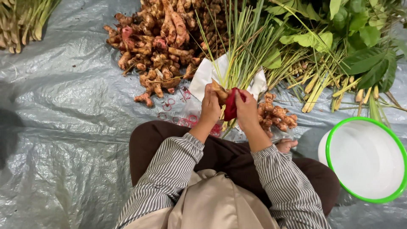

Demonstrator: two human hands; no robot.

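View from above of a seated person w/ striped sleeves, beige apron & dark brown trousers, cross-legged on a grey plastic tarp (63, 140) spread on the floor. Both hands are raised together just past the knees. Left hand (210, 106), fingers closed, grips a pale ginger-like root (220, 92); right hand (246, 108), fingers closed, pinches a red cloth-like piece (231, 106) that is pressed against the root. Root & red piece sit between the two hands, in front of a bundle of lemongrass stalks (243, 46). Just beyond the right hand is a small heap of knobbly rhizomes (277, 116). Near the left hand lie red rubber bands (178, 112) & a white sheet (203, 76). At right, next to the knee, an empty white bowl w/ green rim (368, 159). Farther off: a big pile of reddish-brown rhizomes (161, 38), leafy green branches (360, 46) top right, more stalks (21, 21) top left.
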